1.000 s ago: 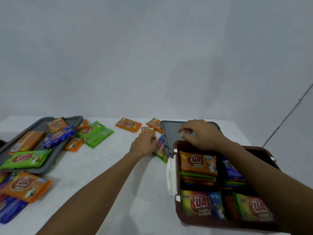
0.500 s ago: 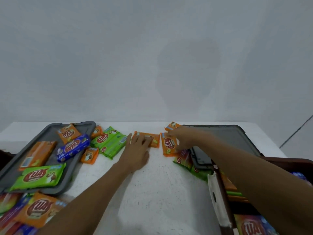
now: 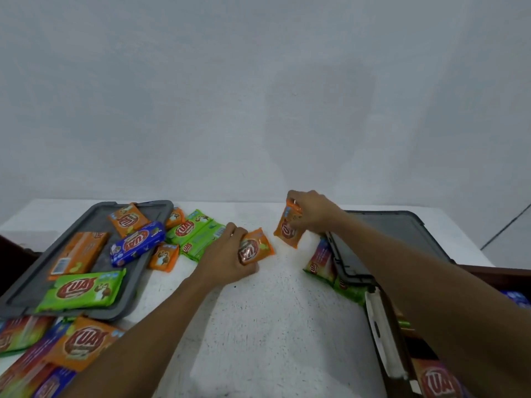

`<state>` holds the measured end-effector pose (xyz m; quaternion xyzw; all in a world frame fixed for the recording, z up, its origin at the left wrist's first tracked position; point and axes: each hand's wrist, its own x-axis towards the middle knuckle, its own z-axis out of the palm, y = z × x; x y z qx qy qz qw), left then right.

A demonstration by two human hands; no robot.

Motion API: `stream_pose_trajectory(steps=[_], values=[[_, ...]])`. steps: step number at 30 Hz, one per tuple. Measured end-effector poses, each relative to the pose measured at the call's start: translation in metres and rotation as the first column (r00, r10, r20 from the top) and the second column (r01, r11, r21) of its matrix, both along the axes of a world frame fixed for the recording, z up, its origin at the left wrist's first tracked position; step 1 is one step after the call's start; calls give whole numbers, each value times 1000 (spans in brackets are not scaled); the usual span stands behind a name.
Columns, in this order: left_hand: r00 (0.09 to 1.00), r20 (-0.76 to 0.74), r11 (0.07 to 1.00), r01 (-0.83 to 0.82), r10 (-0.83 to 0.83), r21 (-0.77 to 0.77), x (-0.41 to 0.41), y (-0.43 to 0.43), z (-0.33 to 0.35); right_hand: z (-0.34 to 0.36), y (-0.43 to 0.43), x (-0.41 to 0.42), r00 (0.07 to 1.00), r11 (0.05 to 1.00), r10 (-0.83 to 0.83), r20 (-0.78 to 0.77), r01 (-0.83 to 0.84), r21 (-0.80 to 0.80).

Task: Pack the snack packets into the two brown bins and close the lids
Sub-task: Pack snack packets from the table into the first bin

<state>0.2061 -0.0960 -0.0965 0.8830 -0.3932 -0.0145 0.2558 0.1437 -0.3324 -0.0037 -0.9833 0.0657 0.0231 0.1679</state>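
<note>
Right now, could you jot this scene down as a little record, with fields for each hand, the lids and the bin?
left hand: grips a small orange packet
right hand: pinches a second orange packet by its top end
left grey lid: flat on the white table, carrying a blue packet and orange and green ones
right grey lid: flat, off its bin, green packets poking from under it
brown bin: open, far right, packets inside

left hand, right hand both gripping

left hand grips orange packet | right hand lifts small orange packet
</note>
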Motion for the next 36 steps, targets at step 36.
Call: stream_pose_trajectory(steps=[36], values=[[854, 264, 818, 273, -448, 506, -289, -151, 89, 7, -132, -380, 998, 984, 27, -63, -38, -175]])
